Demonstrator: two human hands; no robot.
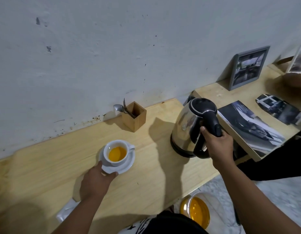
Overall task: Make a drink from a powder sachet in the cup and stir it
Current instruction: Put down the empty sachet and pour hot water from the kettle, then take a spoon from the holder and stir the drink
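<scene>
The black handle of the steel kettle [191, 127] is being gripped by the right hand [218, 146], fingers wrapped round it from the near side, the forearm reaching in from the lower right. The kettle is being held upright, its base on or just above the wooden counter [45, 166] — which of the two cannot be told.

The white saucer [124, 166] is being pinched at its near rim by the left hand [97, 180], thumb on one side and fingers on the other, the wrist kept low over the counter. On the saucer, just beyond the left fingertips, the white cup [115, 153] is standing — it is partly filled with an orange-yellow liquid.

Farther beyond the left hand, against the wall, spoons are being held in a wooden box [135, 118]. Below the right forearm, off the counter's edge, a clear container [195, 210] of the same orange liquid is resting.
</scene>
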